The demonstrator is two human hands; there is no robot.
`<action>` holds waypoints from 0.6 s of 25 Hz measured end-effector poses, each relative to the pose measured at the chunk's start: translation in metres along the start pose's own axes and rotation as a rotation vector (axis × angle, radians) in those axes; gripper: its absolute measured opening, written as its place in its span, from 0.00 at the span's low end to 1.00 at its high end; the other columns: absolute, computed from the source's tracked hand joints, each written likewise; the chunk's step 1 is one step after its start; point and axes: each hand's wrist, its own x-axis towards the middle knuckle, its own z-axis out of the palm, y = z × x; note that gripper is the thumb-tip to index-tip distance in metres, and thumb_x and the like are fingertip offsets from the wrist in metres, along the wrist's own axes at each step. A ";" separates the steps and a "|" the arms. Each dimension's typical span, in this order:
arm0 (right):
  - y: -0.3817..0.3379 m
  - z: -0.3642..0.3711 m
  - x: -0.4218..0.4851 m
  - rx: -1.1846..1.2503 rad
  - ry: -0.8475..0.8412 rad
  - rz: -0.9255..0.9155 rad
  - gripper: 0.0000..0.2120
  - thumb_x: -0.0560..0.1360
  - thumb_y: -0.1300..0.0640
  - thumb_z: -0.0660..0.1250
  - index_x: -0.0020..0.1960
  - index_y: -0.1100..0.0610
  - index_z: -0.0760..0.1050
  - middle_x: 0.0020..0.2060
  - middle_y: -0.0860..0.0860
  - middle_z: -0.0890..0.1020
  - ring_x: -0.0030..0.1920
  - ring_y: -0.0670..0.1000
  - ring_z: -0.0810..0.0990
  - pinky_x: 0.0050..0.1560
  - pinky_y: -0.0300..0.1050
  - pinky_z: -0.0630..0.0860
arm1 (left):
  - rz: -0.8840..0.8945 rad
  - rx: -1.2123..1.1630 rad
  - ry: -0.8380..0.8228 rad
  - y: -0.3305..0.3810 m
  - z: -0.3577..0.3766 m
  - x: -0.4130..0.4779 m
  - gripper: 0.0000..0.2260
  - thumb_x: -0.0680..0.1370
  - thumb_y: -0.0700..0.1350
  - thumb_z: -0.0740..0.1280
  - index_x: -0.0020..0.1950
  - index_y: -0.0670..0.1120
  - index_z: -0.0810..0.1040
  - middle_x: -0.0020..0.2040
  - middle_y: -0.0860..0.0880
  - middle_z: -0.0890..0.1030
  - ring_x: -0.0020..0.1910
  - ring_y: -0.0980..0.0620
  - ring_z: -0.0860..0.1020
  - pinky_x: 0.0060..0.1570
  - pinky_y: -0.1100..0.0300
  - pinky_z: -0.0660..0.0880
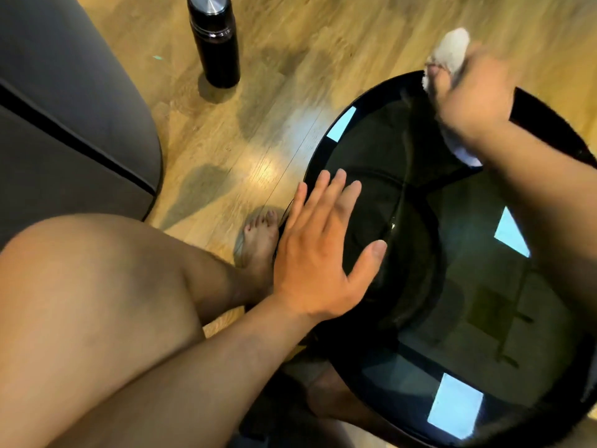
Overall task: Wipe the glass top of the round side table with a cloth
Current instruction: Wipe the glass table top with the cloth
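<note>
You are sitting over a warm wooden floor (290, 140), with a grey sofa (64, 124) off the table's left edge and a black bottle (214, 43) with a metal cap standing upright on the boards, well apart from the table. The round side table (387, 87) has a black rim and a dark glass top (420, 253) that mirrors bright rectangular patches of light.

Your left hand (319, 263) lies flat on the glass just inside the table's left edge, fingers straight and spread, thumb out toward the centre, holding nothing. Your right hand (475, 95) is at the far edge of the table and shows as a blur; its fingers are curled round the white cloth (455, 50), which sticks out beyond your knuckles past the rim and shows again under your wrist on the glass. How tightly you grip it cannot be told through the blur.

Your bare knee (97, 286) fills the near left, and your foot (258, 240) rests on the floor just beside the table's left edge.
</note>
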 end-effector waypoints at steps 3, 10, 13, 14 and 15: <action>-0.065 0.003 -0.045 0.023 -0.048 -0.164 0.24 0.78 0.40 0.58 0.59 0.59 0.75 0.52 0.63 0.80 0.53 0.66 0.78 0.49 0.54 0.72 | -0.013 -0.031 0.021 0.000 0.000 0.001 0.31 0.80 0.55 0.58 0.78 0.39 0.60 0.79 0.39 0.58 0.80 0.44 0.54 0.78 0.47 0.48; -0.083 -0.012 -0.190 0.228 -0.230 -0.366 0.10 0.79 0.47 0.58 0.47 0.52 0.72 0.40 0.48 0.74 0.40 0.49 0.73 0.40 0.44 0.65 | -0.093 -0.065 0.060 0.010 -0.006 -0.006 0.34 0.77 0.60 0.59 0.78 0.48 0.54 0.74 0.45 0.55 0.79 0.39 0.53 0.70 0.45 0.66; -0.043 -0.031 -0.264 0.324 -0.249 -0.401 0.08 0.75 0.48 0.62 0.47 0.53 0.74 0.38 0.48 0.75 0.39 0.48 0.73 0.40 0.49 0.75 | 0.001 -0.026 -0.153 0.026 -0.013 -0.020 0.31 0.75 0.63 0.56 0.73 0.47 0.64 0.67 0.49 0.59 0.72 0.41 0.66 0.60 0.48 0.74; -0.024 -0.035 -0.288 0.361 -0.235 -0.391 0.09 0.73 0.47 0.63 0.46 0.53 0.75 0.38 0.48 0.76 0.38 0.49 0.75 0.38 0.51 0.76 | 0.083 0.022 -0.266 0.034 -0.012 -0.027 0.29 0.76 0.63 0.55 0.71 0.46 0.67 0.70 0.48 0.60 0.71 0.44 0.67 0.60 0.48 0.74; -0.004 -0.041 -0.311 0.370 -0.231 -0.386 0.11 0.72 0.45 0.64 0.46 0.52 0.75 0.38 0.48 0.77 0.38 0.50 0.76 0.36 0.50 0.77 | 0.185 0.071 -0.354 0.043 -0.010 -0.036 0.27 0.78 0.61 0.55 0.70 0.46 0.69 0.73 0.46 0.61 0.71 0.45 0.67 0.63 0.47 0.73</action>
